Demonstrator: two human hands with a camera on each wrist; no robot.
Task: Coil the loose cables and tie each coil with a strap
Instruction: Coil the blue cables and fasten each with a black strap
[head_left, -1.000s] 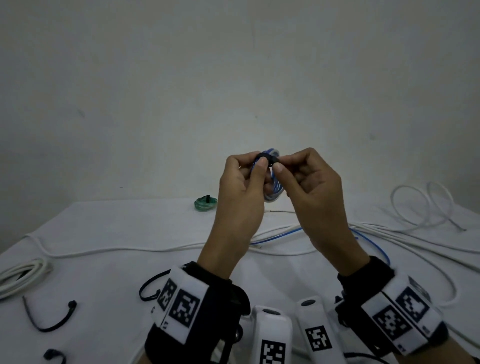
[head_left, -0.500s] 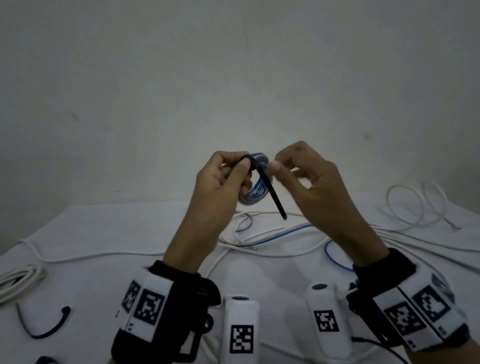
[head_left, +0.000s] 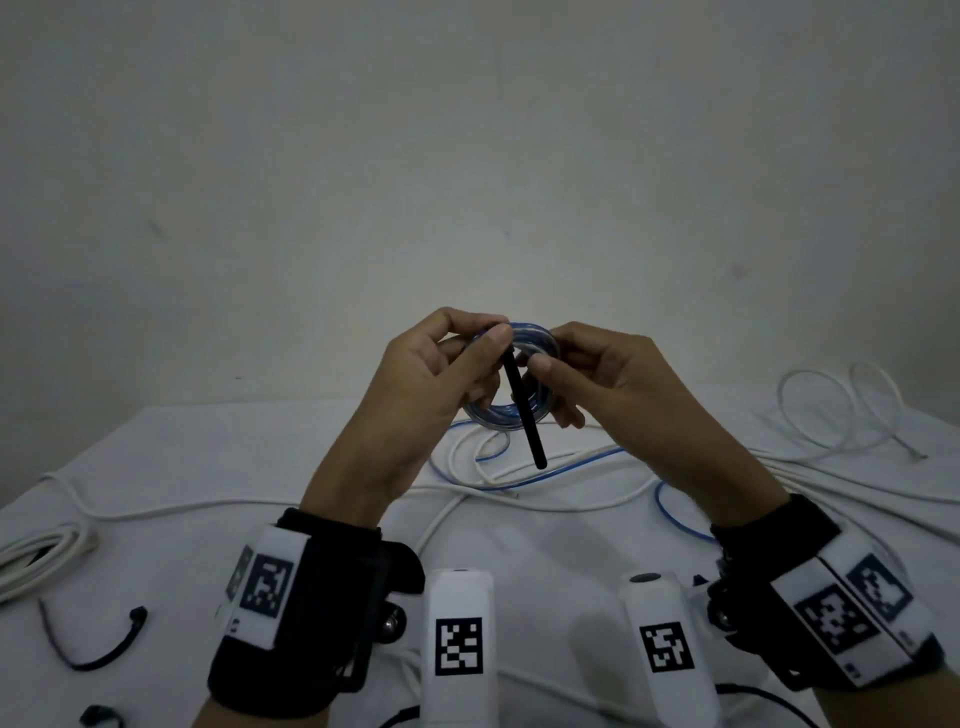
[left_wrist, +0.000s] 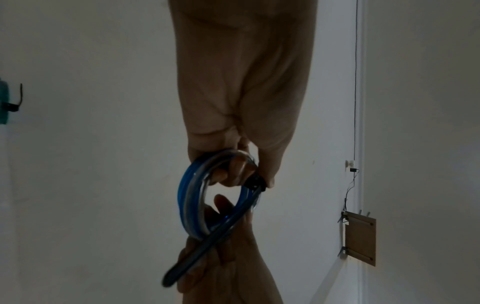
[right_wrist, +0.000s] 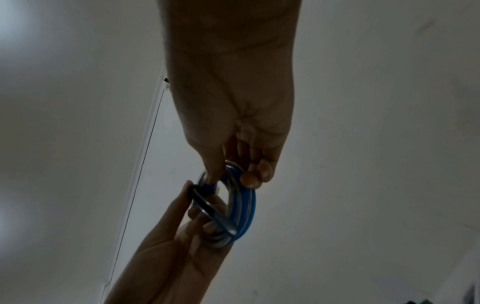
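Both hands are up above the white bench (head_left: 171, 467), working one small blue coil (head_left: 524, 410) between them. The left hand (head_left: 436, 384) has its grip closed tight: thumb and forefinger pinch the black strap (head_left: 524, 410) where it wraps the top of the coil, other fingers curled through the ring. From the left wrist view the strap's buckle end sits right at the thumb tip, and its free tail (left_wrist: 207, 248) slants down across the coil. The right hand (head_left: 597, 379) grips the coil's other side, thumb inside the ring, fingers curled round the outside. Below on the bench, loose white cables (head_left: 831, 415) sprawl with a blue cable (head_left: 540, 480) among them. At the near left lies a spare black strap (head_left: 98, 654), beside a bundle of white cable (head_left: 36, 558).
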